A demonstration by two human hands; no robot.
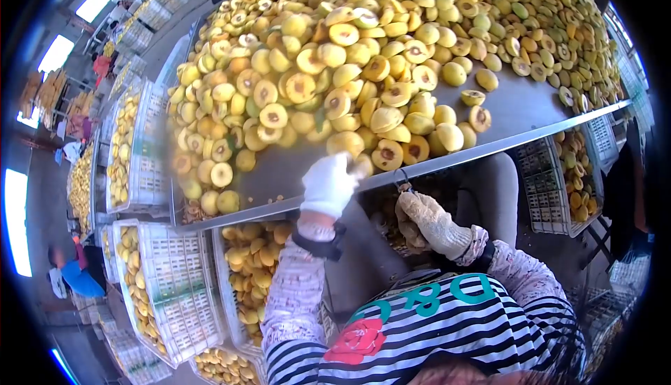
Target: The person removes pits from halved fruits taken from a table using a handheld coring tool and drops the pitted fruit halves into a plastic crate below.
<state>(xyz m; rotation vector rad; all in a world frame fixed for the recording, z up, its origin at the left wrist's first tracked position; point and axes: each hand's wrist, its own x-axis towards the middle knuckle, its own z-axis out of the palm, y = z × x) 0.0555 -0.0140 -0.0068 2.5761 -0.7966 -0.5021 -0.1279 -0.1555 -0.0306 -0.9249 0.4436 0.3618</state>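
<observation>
A big heap of yellow halved peaches (335, 70) covers the metal table (517, 105); many halves show their pit hollows. My left hand (327, 186), in a white glove, reaches to the table's front edge and closes on a peach half (361, 166). My right hand (426, 220), in a knitted glove, stays just below the table edge and grips a small metal loop tool (402, 177). Both arms wear floral sleeves over a striped shirt.
White plastic crates (178, 287) filled with peach pieces stand below and to the left of the table. Another crate (559, 182) hangs under the right side. More stacked crates (133, 140) line the left aisle, where a person in blue (73, 276) crouches.
</observation>
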